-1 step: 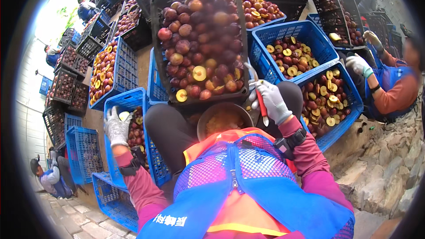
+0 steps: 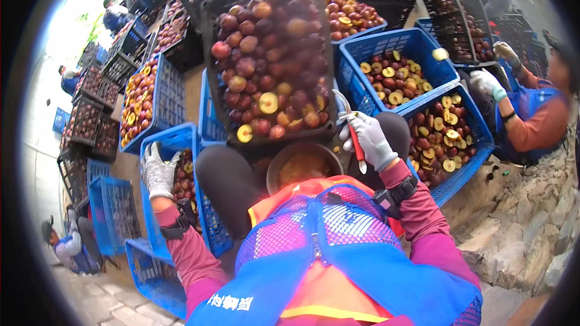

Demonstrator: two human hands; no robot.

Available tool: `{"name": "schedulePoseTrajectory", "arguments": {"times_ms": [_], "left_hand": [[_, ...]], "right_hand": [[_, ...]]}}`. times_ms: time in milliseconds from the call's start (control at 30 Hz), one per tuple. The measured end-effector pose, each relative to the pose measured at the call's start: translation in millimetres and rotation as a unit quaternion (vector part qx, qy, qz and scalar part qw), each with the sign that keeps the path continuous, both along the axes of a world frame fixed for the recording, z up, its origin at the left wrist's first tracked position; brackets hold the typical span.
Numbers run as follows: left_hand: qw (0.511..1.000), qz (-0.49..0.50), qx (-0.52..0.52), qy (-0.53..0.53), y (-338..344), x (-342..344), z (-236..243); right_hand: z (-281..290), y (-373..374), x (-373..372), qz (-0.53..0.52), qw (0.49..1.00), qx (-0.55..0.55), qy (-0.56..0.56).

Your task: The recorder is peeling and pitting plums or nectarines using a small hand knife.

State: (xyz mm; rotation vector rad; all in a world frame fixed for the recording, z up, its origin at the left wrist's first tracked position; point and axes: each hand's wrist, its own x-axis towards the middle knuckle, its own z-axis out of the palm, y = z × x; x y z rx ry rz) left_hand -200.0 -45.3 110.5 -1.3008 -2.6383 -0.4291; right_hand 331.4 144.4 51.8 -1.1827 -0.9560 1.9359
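My left hand (image 2: pixel 159 171), in a grey glove, is over a blue crate (image 2: pixel 152 220) of cut plums at my left, fingers apart and no fruit visible in it. My gloved right hand (image 2: pixel 370 140) grips red-handled shears (image 2: pixel 356 140) above my right knee, their curved metal jaws pointing up and away from me. A metal bowl (image 2: pixel 271 176) with brownish contents sits between my knees. Just beyond it, a black crate (image 2: pixel 206 45) tilts toward me, full of whole plums (image 2: pixel 245 67) with a few cut halves near its front. A blurred smear hides part of that fruit.
Blue crates (image 2: pixel 450 188) of halved plums stand at my right. There a gloved co-worker (image 2: pixel 531 115) sits, a pale fruit half (image 2: pixel 440 54) in mid-air near their hands. Stacked crates (image 2: pixel 78 139) line the left. Rough stones (image 2: pixel 525 229) cover the ground at right.
The pale plum half at my left hand is gone from it, and its fingers have spread. The fruit half near the co-worker has moved left and slightly down. My right hand keeps its hold.
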Motion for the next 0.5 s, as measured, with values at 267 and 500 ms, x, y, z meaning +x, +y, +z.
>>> {"name": "schedulePoseTrajectory", "arguments": {"times_ms": [267,500], "left_hand": [[0.882,-0.465,-0.066,-0.031,221,204,-73],[0.872,-0.454,-0.177,0.056,296,290,-135]], "right_hand": [[100,187,188,-0.314,0.902,0.258,-0.146],[200,224,351,-0.379,0.856,0.214,-0.279]]}}
